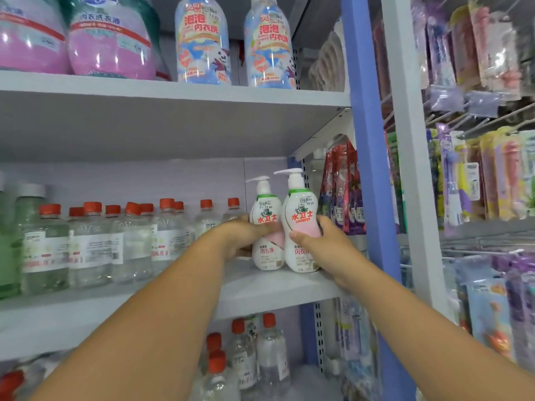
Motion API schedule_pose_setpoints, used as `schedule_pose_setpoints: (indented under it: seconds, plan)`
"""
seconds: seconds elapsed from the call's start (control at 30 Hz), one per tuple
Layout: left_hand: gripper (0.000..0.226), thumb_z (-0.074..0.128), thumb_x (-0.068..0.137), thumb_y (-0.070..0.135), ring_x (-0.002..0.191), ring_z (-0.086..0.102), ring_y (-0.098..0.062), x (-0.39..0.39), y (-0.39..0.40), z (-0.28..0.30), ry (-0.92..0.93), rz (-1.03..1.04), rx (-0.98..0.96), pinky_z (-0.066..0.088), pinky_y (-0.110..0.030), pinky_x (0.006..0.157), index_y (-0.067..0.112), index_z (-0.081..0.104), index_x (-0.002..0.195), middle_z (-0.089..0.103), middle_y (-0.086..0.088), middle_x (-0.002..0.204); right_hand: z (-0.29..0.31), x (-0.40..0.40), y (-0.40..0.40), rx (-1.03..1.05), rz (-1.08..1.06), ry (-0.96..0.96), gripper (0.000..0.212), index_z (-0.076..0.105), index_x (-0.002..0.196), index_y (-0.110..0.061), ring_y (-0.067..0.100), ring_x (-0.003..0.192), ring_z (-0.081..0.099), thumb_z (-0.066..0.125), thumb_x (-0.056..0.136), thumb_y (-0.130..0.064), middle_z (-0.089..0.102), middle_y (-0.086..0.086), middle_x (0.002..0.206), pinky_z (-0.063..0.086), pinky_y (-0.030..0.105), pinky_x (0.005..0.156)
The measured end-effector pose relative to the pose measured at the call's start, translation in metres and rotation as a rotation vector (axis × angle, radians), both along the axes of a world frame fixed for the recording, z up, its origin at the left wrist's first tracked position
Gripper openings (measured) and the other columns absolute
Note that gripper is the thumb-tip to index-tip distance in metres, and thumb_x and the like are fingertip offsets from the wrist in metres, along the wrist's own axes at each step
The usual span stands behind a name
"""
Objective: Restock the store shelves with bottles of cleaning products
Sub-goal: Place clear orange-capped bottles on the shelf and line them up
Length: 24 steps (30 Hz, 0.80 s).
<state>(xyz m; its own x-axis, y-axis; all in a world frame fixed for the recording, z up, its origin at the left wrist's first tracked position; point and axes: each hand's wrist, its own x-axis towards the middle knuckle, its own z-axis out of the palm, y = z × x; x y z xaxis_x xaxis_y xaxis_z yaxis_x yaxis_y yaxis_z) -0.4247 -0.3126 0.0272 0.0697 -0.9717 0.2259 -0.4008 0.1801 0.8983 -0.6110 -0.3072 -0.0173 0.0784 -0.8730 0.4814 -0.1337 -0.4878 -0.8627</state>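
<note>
Right hand (318, 244) grips the right pump bottle (301, 227) at mid-body; left hand (243, 235) holds the left pump bottle (265, 227), touching beside it. Both stand upright at the middle shelf (275, 287) right end, labels facing out, prob. being squared up. Red-cap clear bottles (115, 241) fill the shelf left of the grip.

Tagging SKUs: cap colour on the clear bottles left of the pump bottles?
Red-orange caps on the clear bottles; head view, the only one, shows them clearly.
</note>
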Motion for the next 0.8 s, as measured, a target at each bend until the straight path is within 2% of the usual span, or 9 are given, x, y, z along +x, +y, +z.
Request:
schedule_pose_setpoints:
  seconds: [0.1, 0.23, 0.27, 0.37, 0.47, 0.57, 0.67, 0.73, 0.8]
  plan:
    - [0.041, 0.078, 0.085, 0.04, 0.1, 0.074, -0.023, 0.012, 0.031, -0.011, 0.031, 0.02, -0.067, 0.057, -0.044, 0.096, 0.024, 0.062, 0.12, 0.077, -0.002, 0.109, 0.001, 0.0, 0.012, -0.027, -0.003, 0.024, 0.047, 0.051, 0.13, -0.027, 0.007, 0.094, 0.062, 0.073, 0.09, -0.034, 0.064, -0.007, 0.117, 0.049, 0.026, 0.066]
    - [0.04, 0.074, 0.084, 0.053, 0.104, 0.071, -0.021, 0.022, 0.088, -0.029, 0.068, 0.107, -0.157, 0.054, -0.045, 0.098, 0.033, 0.063, 0.117, 0.076, 0.005, 0.111, 0.003, -0.007, 0.034, -0.028, 0.008, 0.099, 0.051, 0.05, 0.133, -0.025, 0.015, 0.104, 0.065, 0.072, 0.089, -0.04, 0.065, -0.006, 0.123, 0.056, 0.037, 0.085]
    - [0.038, 0.072, 0.085, 0.053, 0.104, 0.071, -0.019, 0.021, 0.104, -0.031, 0.094, 0.126, -0.173, 0.055, -0.041, 0.094, 0.033, 0.063, 0.116, 0.076, 0.006, 0.11, 0.004, -0.009, 0.042, -0.026, 0.019, 0.11, 0.052, 0.05, 0.135, -0.025, 0.017, 0.106, 0.064, 0.071, 0.09, -0.04, 0.065, -0.005, 0.124, 0.055, 0.036, 0.083]
    - [0.035, 0.07, 0.089, 0.047, 0.092, 0.069, -0.009, 0.005, 0.15, -0.034, 0.157, 0.176, -0.245, 0.049, -0.026, 0.069, 0.028, 0.064, 0.118, 0.073, 0.009, 0.106, 0.004, -0.017, 0.072, -0.042, 0.069, 0.089, 0.051, 0.051, 0.137, -0.024, 0.016, 0.104, 0.063, 0.07, 0.091, -0.037, 0.064, -0.004, 0.126, 0.048, 0.025, 0.066]
    - [0.039, 0.077, 0.084, 0.045, 0.092, 0.071, -0.009, -0.018, 0.193, -0.038, 0.176, 0.229, -0.317, 0.05, -0.024, 0.064, 0.028, 0.065, 0.117, 0.075, 0.009, 0.107, -0.003, -0.023, 0.108, -0.088, 0.141, 0.041, 0.052, 0.049, 0.137, -0.027, 0.002, 0.091, 0.061, 0.072, 0.09, -0.034, 0.063, -0.01, 0.122, 0.045, 0.02, 0.06]
    - [0.036, 0.081, 0.08, 0.043, 0.087, 0.076, -0.009, -0.037, 0.229, -0.054, 0.135, 0.216, -0.277, 0.058, -0.026, 0.066, 0.031, 0.068, 0.112, 0.078, 0.01, 0.102, -0.027, -0.033, 0.141, -0.111, 0.18, 0.025, 0.051, 0.049, 0.132, -0.033, -0.003, 0.095, 0.061, 0.075, 0.088, -0.033, 0.064, -0.016, 0.117, 0.052, 0.022, 0.066]
    - [0.038, 0.082, 0.078, 0.044, 0.085, 0.077, -0.01, -0.043, 0.253, -0.087, 0.134, 0.197, -0.208, 0.062, -0.032, 0.069, 0.031, 0.069, 0.112, 0.079, 0.011, 0.099, -0.066, -0.04, 0.158, -0.069, 0.191, 0.019, 0.05, 0.051, 0.128, -0.035, 0.004, 0.102, 0.065, 0.077, 0.086, -0.034, 0.066, -0.017, 0.115, 0.056, 0.031, 0.083]
    - [0.035, 0.083, 0.079, 0.04, 0.082, 0.076, -0.004, -0.042, 0.259, -0.115, 0.146, 0.213, -0.182, 0.057, -0.02, 0.06, 0.031, 0.068, 0.11, 0.079, 0.013, 0.098, -0.097, -0.042, 0.161, -0.003, 0.207, 0.013, 0.049, 0.051, 0.125, -0.036, 0.006, 0.104, 0.066, 0.078, 0.085, -0.033, 0.067, -0.016, 0.115, 0.057, 0.036, 0.089]
    - [0.034, 0.084, 0.079, 0.035, 0.085, 0.075, -0.004, -0.038, 0.258, -0.147, 0.184, 0.251, -0.144, 0.056, -0.02, 0.062, 0.031, 0.068, 0.108, 0.079, 0.012, 0.099, -0.129, -0.04, 0.161, 0.056, 0.234, 0.026, 0.048, 0.052, 0.124, -0.035, 0.006, 0.104, 0.066, 0.079, 0.084, -0.03, 0.068, -0.015, 0.114, 0.057, 0.035, 0.089]
